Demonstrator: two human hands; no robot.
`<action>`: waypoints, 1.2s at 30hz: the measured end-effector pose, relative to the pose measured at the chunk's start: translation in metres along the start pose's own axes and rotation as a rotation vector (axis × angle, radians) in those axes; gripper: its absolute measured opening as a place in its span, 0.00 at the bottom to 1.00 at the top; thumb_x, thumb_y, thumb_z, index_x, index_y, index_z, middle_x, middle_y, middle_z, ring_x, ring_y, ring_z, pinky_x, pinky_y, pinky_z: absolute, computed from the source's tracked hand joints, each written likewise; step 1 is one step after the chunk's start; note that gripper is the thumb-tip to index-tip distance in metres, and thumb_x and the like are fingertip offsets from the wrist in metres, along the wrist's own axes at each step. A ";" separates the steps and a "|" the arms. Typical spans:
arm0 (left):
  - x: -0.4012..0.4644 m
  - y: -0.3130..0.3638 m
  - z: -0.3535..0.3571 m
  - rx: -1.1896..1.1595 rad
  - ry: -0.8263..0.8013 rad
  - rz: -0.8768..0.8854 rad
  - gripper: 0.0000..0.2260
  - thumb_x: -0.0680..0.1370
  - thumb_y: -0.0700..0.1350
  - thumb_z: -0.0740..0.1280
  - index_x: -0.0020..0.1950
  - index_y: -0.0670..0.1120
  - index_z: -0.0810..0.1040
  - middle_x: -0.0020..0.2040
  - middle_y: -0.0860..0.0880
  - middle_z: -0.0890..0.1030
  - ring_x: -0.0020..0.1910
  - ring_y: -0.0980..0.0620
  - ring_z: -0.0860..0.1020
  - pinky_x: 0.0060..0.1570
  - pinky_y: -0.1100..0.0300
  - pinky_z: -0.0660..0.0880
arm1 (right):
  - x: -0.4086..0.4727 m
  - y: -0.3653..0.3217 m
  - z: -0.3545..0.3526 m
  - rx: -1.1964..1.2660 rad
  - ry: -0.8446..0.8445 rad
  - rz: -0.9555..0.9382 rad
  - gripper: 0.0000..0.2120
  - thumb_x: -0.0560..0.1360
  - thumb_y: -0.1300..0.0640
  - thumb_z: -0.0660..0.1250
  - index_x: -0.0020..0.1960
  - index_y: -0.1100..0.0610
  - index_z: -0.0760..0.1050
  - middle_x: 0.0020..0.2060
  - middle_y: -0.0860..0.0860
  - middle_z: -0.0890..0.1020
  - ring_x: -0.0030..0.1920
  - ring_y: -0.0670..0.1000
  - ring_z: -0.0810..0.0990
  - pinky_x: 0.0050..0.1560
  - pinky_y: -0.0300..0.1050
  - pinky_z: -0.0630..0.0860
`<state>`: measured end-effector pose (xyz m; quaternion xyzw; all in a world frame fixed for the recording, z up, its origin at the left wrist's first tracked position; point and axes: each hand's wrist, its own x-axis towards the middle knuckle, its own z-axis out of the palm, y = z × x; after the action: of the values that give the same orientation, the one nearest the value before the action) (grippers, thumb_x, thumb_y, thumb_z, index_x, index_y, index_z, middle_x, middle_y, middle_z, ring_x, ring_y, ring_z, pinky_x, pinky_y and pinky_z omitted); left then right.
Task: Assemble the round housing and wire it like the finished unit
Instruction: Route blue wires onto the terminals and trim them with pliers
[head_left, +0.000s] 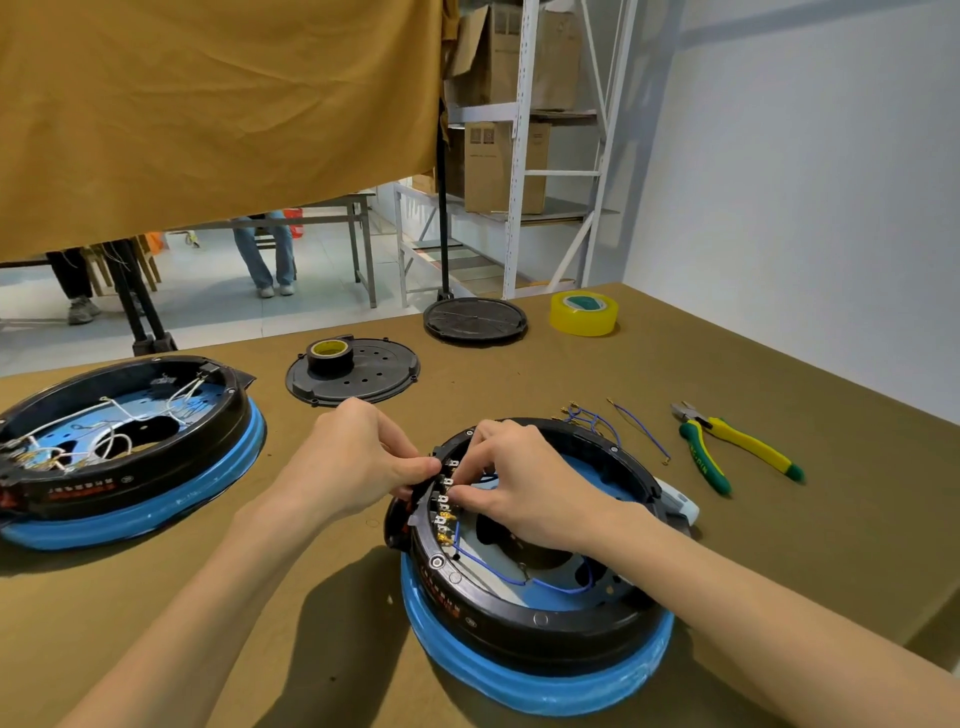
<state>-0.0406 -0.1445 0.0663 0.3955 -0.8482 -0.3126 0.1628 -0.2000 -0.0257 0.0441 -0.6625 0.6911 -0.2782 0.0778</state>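
A round black housing (540, 618) on a blue base sits in front of me, open side up. A blue wire (498, 569) loops across its inside from a row of metal terminals (444, 514) on the left rim. My left hand (358, 457) grips the rim's outer edge beside the terminals. Over the upper terminals, my right hand (524, 483) pinches something small; what it holds is hidden by the fingers. The finished unit (119, 457), with white wires inside, lies at the left.
Loose blue wires (597, 421) lie behind the housing, and yellow-green pliers (727, 447) to the right. A black cover plate (358, 382) carries a tape roll (330, 356). Another black disc (475, 319) and yellow clear tape (584, 313) sit at the far edge.
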 end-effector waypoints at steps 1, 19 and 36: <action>0.000 0.000 0.000 -0.002 -0.001 0.003 0.08 0.73 0.54 0.78 0.36 0.53 0.87 0.31 0.57 0.85 0.33 0.63 0.83 0.35 0.62 0.79 | 0.001 0.000 0.000 -0.001 -0.007 -0.009 0.05 0.78 0.51 0.73 0.46 0.51 0.85 0.44 0.46 0.76 0.49 0.48 0.73 0.56 0.48 0.70; 0.000 -0.007 0.001 -0.038 -0.014 0.018 0.08 0.73 0.55 0.78 0.38 0.53 0.88 0.33 0.56 0.85 0.34 0.63 0.83 0.33 0.65 0.76 | -0.002 0.005 -0.001 0.054 -0.001 -0.006 0.06 0.76 0.49 0.74 0.47 0.50 0.85 0.44 0.44 0.77 0.48 0.45 0.75 0.54 0.46 0.74; -0.001 -0.006 0.004 0.027 -0.104 0.067 0.08 0.81 0.50 0.70 0.51 0.52 0.88 0.35 0.57 0.85 0.35 0.65 0.81 0.32 0.68 0.76 | 0.006 0.003 -0.005 0.006 0.053 0.109 0.09 0.79 0.49 0.71 0.49 0.53 0.87 0.45 0.48 0.82 0.48 0.50 0.78 0.57 0.56 0.74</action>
<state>-0.0389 -0.1453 0.0596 0.3525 -0.8722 -0.3157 0.1237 -0.2058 -0.0296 0.0483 -0.6158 0.7273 -0.2931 0.0765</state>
